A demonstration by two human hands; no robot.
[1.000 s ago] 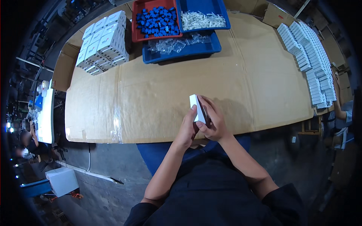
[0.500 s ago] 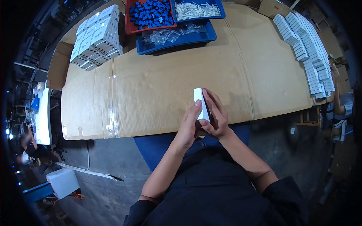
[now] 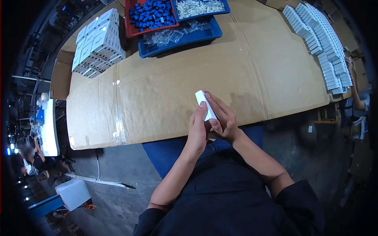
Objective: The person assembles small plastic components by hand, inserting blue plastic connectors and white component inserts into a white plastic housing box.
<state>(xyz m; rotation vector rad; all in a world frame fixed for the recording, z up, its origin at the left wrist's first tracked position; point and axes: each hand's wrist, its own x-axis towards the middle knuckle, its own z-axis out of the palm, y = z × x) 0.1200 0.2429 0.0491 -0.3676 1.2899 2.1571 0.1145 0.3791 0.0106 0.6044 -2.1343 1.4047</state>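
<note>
Between my two hands stands a small white box (image 3: 201, 96), narrow side up, just above the near edge of the cardboard-covered table (image 3: 169, 90). My left hand (image 3: 197, 128) grips its left side, thumb lying along the top. Against the other side presses my right hand (image 3: 225, 118), its fingers stretched along the box and its thumb at the near end. The box's lower part and most of my left fingers are hidden.
At the back left sits a block of stacked white boxes (image 3: 103, 37). A red tray (image 3: 151, 30) holds blue plastic pieces; a blue tray (image 3: 204, 15) holds white ones. Below, another blue tray (image 3: 189, 44) has clear bags. Small white boxes (image 3: 319, 43) line the right side, near another person's arm (image 3: 356, 98).
The white box now leans more to the left at its far end, and my right fingers lie straighter along it. The whole view has shifted and turned slightly.
</note>
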